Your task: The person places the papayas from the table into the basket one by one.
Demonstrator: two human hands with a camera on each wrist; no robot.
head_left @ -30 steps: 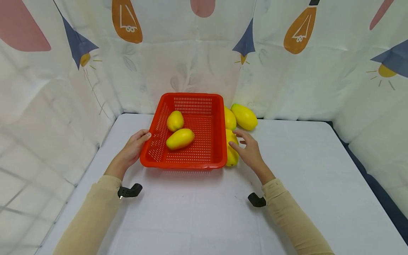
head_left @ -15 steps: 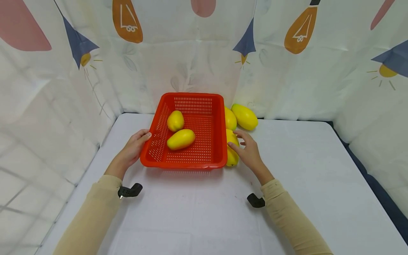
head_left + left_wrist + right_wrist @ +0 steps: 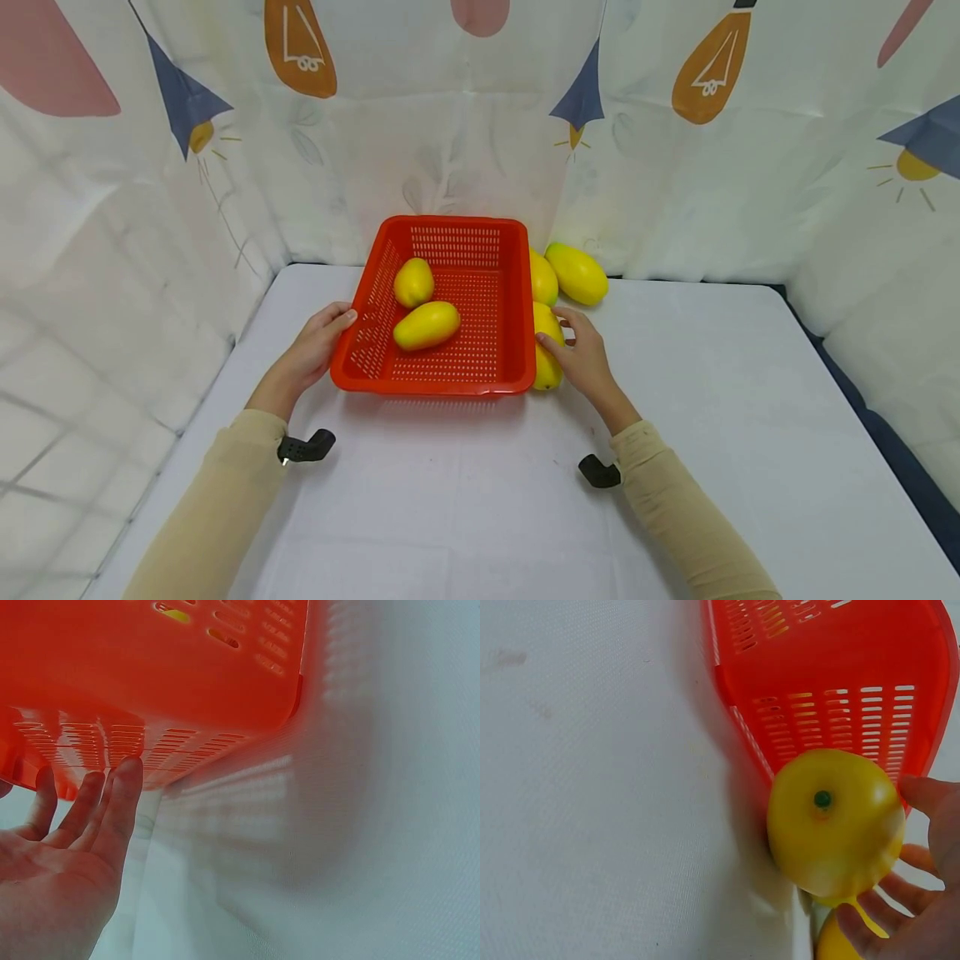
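A red perforated plastic basket (image 3: pixel 517 317) stands tilted on the table with two yellow mangoes inside, one mango (image 3: pixel 413 283) behind the other mango (image 3: pixel 427 326). My left hand (image 3: pixel 315 340) holds its left side, thumb at the rim and fingers (image 3: pixel 127 780) against the outer wall. Next to the basket's right side lies another yellow mango (image 3: pixel 836 825), green dot at its end, partly hidden by the rim in the head view. My right hand (image 3: pixel 588 358) is around this mango, thumb at its upper side and fingers along its far side.
Two more yellow mangoes lie behind, one mango (image 3: pixel 542 277) partly covered by the basket rim, the other mango (image 3: pixel 577 273) near the table's back edge. A printed curtain (image 3: pixel 465 150) hangs behind the white table (image 3: pixel 450 508).
My right hand has edged slightly left and its fingers have closed in on the mango beside the basket. My left hand and the basket keep their place.
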